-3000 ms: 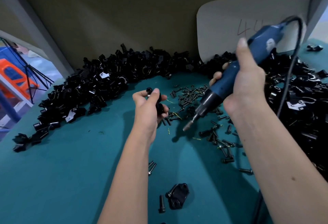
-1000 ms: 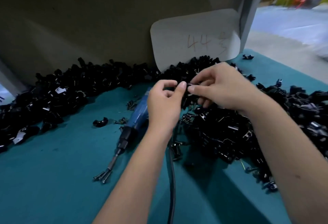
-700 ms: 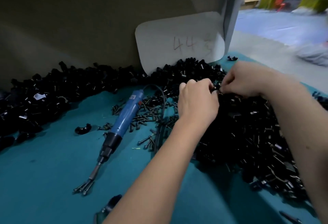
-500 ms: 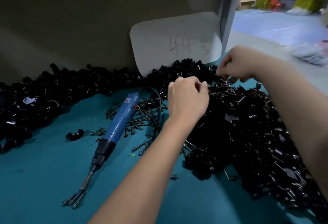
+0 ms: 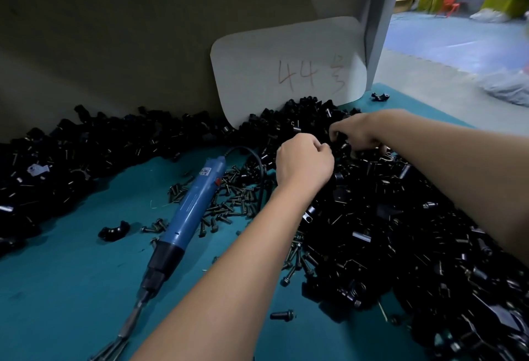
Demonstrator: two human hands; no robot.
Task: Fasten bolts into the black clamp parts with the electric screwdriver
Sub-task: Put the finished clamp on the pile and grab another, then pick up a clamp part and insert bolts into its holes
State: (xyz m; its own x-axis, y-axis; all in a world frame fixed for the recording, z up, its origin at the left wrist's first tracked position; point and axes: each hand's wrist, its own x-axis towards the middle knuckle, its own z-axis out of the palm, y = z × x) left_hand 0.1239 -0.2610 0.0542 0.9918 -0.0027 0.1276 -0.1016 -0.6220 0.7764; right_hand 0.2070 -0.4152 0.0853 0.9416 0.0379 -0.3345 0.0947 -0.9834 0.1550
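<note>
two hands work in the heap of black clamp parts (image 5: pixel 372 217): left hand (image 5: pixel 305 160) fisted, contents unseen; right hand (image 5: pixel 357 133) curled into the parts, apparently picking. electric screwdriver (image 5: pixel 189 217) lies idle on the worktop (image 5: pixel 57 289) beside loose bolts (image 5: pixel 229 206), freeing both hands.

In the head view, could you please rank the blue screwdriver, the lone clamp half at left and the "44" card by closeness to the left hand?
From the left hand:
1. Blue screwdriver, lying just left.
2. "44" card, propped behind.
3. Lone clamp half, far left on the mat.
</note>
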